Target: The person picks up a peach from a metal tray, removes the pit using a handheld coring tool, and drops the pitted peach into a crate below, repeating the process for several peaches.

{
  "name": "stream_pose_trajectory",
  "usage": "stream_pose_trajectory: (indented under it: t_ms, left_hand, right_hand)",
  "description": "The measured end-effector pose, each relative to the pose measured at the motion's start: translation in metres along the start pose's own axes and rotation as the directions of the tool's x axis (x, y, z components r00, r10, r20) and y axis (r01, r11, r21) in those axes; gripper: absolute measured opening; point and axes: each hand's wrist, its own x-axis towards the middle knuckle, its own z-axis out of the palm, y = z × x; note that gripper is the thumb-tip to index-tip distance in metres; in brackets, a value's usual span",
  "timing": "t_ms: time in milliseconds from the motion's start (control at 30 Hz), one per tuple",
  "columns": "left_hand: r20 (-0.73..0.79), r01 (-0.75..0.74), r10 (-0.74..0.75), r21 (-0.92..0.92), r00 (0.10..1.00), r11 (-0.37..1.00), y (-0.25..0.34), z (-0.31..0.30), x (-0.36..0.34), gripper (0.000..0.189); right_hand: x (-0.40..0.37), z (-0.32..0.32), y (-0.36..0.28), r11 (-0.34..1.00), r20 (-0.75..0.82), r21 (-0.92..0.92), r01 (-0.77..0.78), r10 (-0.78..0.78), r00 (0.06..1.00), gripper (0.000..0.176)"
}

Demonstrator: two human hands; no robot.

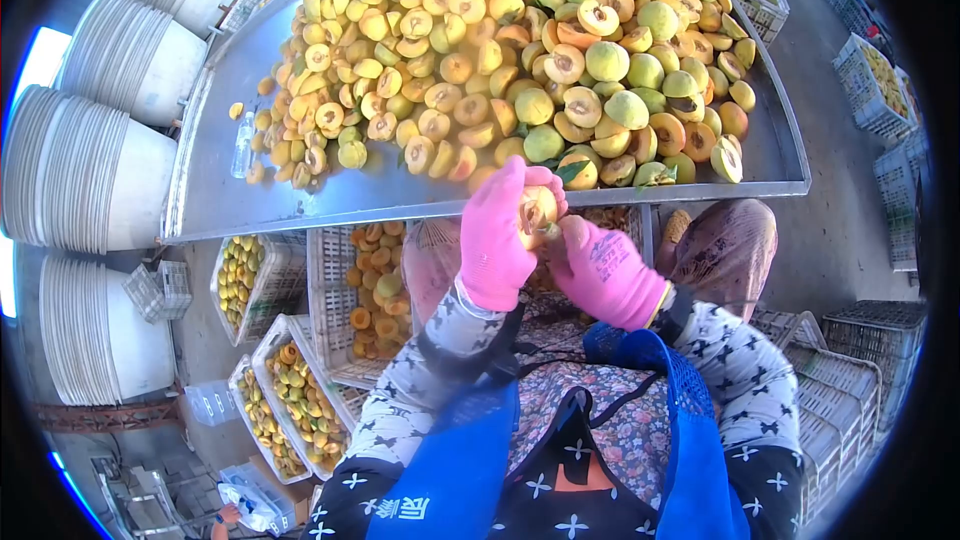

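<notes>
My left hand (498, 245), in a pink glove, is wrapped round a cut yellow peach (537, 212), its pale inner face turned toward the right. My right hand (612, 275), also in a pink glove, is closed, its thumb and fingertips close against the lower right side of that peach. Whatever it may grip is hidden by the fingers. Both hands are just in front of the near rim of a metal table (380, 212). A large heap of peaches (500, 60), many halved and some whole, lies on that table.
A plastic bottle (243, 145) lies at the table's left. Under my hands stands a crate (333, 310) of peach halves. More filled crates (300, 400) are at lower left, stacked white tubs (90, 175) at far left, and crates (830, 400) at right.
</notes>
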Motion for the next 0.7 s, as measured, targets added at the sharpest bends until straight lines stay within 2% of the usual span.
stream_pose_trajectory:
  t_ms: [67, 100, 200, 233, 267, 300, 333, 400, 433, 467, 500, 567, 600, 667, 700]
  left_hand:
    - [-0.139, 0.066, -0.114, -0.310, 0.984, 0.948, 0.002, 0.009, 0.002, 0.025]
    - [-0.195, 0.083, -0.190, -0.455, 0.962, 0.887, 0.003, 0.012, 0.000, 0.025]
    - [-0.192, 0.109, -0.252, -0.549, 0.948, 0.829, 0.005, 0.014, 0.001, 0.028]
    - [-0.076, 0.062, -0.089, -0.302, 0.993, 0.951, 0.001, 0.006, 0.005, 0.031]
    - [0.077, -0.036, 0.040, -0.046, 0.996, 0.998, -0.006, -0.012, 0.009, 0.034]
    - [0.255, -0.171, 0.119, 0.192, 0.960, 0.966, -0.002, -0.021, 0.011, 0.038]
    - [0.252, -0.095, 0.036, 0.224, 0.967, 0.970, 0.003, -0.022, 0.007, 0.039]
    - [0.238, 0.039, -0.111, 0.290, 0.965, 0.956, 0.022, -0.021, 0.004, 0.043]
    - [0.138, 0.140, -0.122, -0.130, 0.983, 0.982, 0.015, -0.020, 0.005, 0.044]
    - [0.054, 0.174, -0.172, -0.533, 0.984, 0.828, -0.001, -0.017, 0.007, 0.045]
    - [0.002, 0.139, -0.254, -0.842, 0.967, 0.522, -0.010, -0.016, 0.009, 0.046]
    - [0.154, 0.194, -0.121, -0.854, 0.981, 0.483, -0.005, -0.013, 0.008, 0.048]
    - [0.227, 0.224, -0.051, -0.857, 0.973, 0.465, -0.001, -0.010, 0.007, 0.049]
    - [0.165, 0.273, -0.252, -0.830, 0.953, 0.487, 0.008, -0.007, 0.006, 0.048]
    - [0.128, 0.299, -0.349, -0.815, 0.928, 0.496, 0.012, -0.007, 0.005, 0.047]
  right_hand:
    - [-0.001, 0.004, -0.018, 0.965, -0.015, 0.237, -0.115, 0.122, 0.992, 0.026]
    - [0.000, 0.006, -0.021, 0.944, -0.028, 0.308, -0.117, 0.132, 0.991, 0.030]
    - [0.003, -0.004, -0.015, 0.961, -0.005, 0.267, -0.074, 0.078, 0.997, 0.029]
    - [0.005, -0.009, -0.005, 0.978, -0.038, 0.209, 0.003, 0.005, 0.999, 0.030]
    - [0.004, -0.013, 0.004, 0.993, 0.006, 0.115, 0.010, -0.011, 1.000, 0.028]
    - [0.004, -0.017, 0.007, 0.999, 0.024, 0.039, 0.021, -0.022, 0.999, 0.027]
    - [0.005, -0.021, 0.008, 0.999, 0.039, -0.039, 0.036, -0.035, 0.999, 0.026]
    - [0.007, -0.022, 0.002, 0.995, -0.109, 0.104, 0.011, 0.001, 0.994, 0.025]
    - [0.009, -0.022, -0.002, 0.984, -0.184, 0.175, 0.010, 0.022, 0.983, 0.024]
    - [0.008, -0.021, -0.009, 0.973, -0.189, 0.227, -0.044, 0.088, 0.978, 0.025]
    - [0.004, -0.020, -0.017, 0.956, -0.187, 0.278, -0.100, 0.155, 0.970, 0.025]
    - [-0.002, -0.013, -0.027, 0.915, -0.119, 0.351, -0.197, 0.253, 0.960, 0.029]
    - [-0.003, -0.010, -0.024, 0.928, -0.140, 0.336, -0.157, 0.215, 0.967, 0.029]
    - [0.000, -0.006, -0.018, 0.949, -0.182, 0.306, -0.074, 0.135, 0.974, 0.028]
    - [0.005, -0.011, -0.018, 0.964, -0.236, 0.262, 0.034, 0.030, 0.971, 0.027]
